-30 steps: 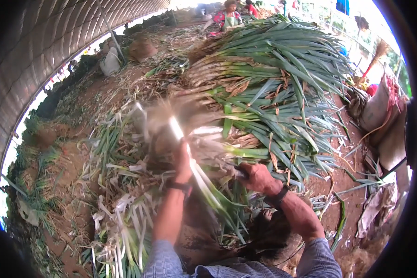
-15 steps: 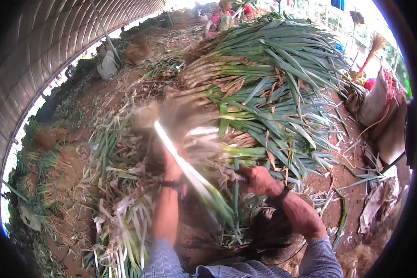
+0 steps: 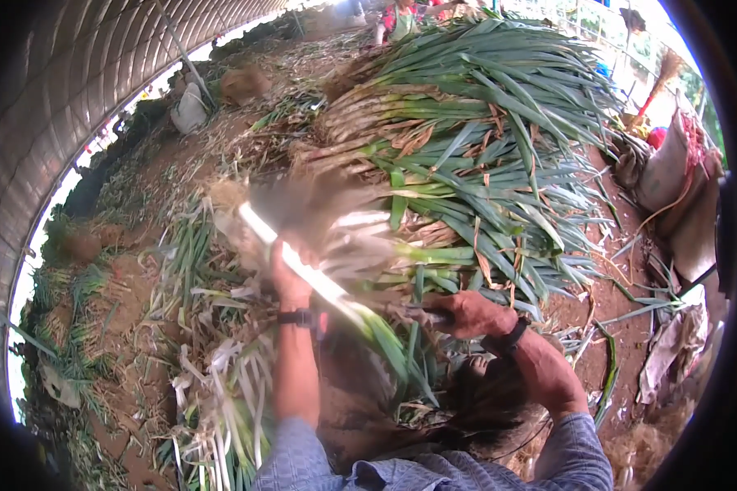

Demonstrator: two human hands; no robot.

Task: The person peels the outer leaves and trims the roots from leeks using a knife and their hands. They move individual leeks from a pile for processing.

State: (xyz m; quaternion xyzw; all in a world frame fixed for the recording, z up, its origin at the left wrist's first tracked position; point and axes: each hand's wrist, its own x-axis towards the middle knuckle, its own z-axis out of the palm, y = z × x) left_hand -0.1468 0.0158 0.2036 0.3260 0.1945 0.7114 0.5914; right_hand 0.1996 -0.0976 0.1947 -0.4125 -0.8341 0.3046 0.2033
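My left hand (image 3: 290,274) is closed round the white shank of a long green onion (image 3: 327,288). The onion lies slantwise, its bushy root end up and to the left, its green leaves down toward the right. In my right hand (image 3: 469,315), fingers wrapped, is a dark-handled tool (image 3: 424,316) pointing left toward the onion's leaves; its far end is too blurred to make out. Brownish, smeared motion shows just beyond my left hand. A large pile of unpeeled green onions (image 3: 475,123) lies ahead, roots left and leaves right.
Cleaned white-stemmed onions (image 3: 229,417) lie beside my left forearm. Loose peelings and soil (image 3: 139,319) cover the ground at left. At right stand whitish sacks (image 3: 667,176) and a broom (image 3: 662,80). Another person (image 3: 402,20) is behind the pile.
The onion and my left hand have moved a little left, with the root end now lower and further left. My right hand, still on the tool, has shifted slightly right.
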